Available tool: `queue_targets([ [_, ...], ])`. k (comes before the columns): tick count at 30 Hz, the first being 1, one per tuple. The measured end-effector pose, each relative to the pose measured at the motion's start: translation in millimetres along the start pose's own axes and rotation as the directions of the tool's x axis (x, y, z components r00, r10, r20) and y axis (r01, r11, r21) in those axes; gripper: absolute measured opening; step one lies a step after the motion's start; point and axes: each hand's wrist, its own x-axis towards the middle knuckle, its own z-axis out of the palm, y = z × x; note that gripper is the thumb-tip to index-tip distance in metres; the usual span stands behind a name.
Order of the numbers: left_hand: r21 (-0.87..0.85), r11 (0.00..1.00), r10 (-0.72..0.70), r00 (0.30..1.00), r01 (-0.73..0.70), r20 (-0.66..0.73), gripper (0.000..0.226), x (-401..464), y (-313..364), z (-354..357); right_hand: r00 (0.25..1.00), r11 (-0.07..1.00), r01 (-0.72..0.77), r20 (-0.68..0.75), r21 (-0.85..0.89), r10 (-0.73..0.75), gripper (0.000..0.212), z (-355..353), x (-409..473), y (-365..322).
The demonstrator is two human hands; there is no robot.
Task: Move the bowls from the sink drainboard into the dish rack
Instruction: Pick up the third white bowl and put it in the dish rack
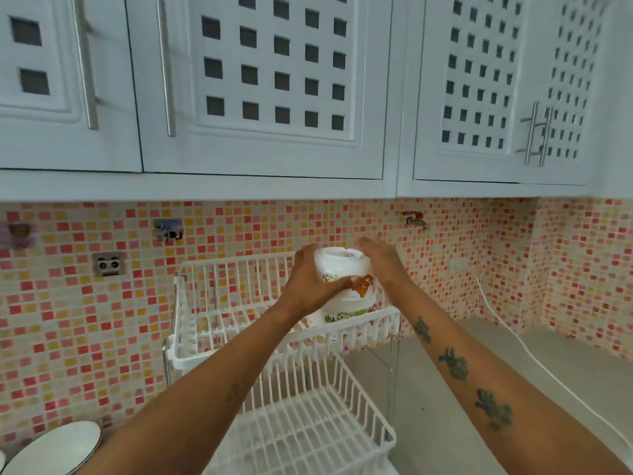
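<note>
A stack of white bowls [346,289] with cartoon prints stands upside down over the right end of the top tier of a white wire dish rack [219,303]. My left hand [310,279] grips the stack's left side, thumb across its front. My right hand [380,265] presses against its right side. Whether the stack rests on the wires or hangs just above them I cannot tell. Another white bowl [54,447] with a dark rim lies tilted at the bottom left corner.
The rack's lower tier [308,416] holds nothing. White wall cupboards [260,97] hang low above the rack. A white cable [534,358] runs across the grey counter [582,354] on the right. Mosaic tiles cover the wall behind.
</note>
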Motion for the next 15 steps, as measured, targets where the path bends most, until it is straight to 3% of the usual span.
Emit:
queue_targets([
  [5, 0.014, 1.000, -0.023, 1.000, 0.022, 0.019, 0.103, 2, -4, 16, 0.995, 0.994, -0.096, 0.009, -0.059, 0.097, 0.035, -5, 5, 27],
  [8, 0.034, 0.997, -0.065, 0.998, 0.064, 0.027, 0.102, 3, -8, 22, 0.988, 0.988, -0.155, -0.024, 0.006, 0.155, 0.035, -4, 9, 39],
  [15, 0.081, 0.986, -0.155, 0.983, 0.147, 0.102, 0.110, 3, -13, 28, 0.982, 0.980, -0.190, -0.031, -0.057, 0.189, 0.031, -3, 17, 45],
])
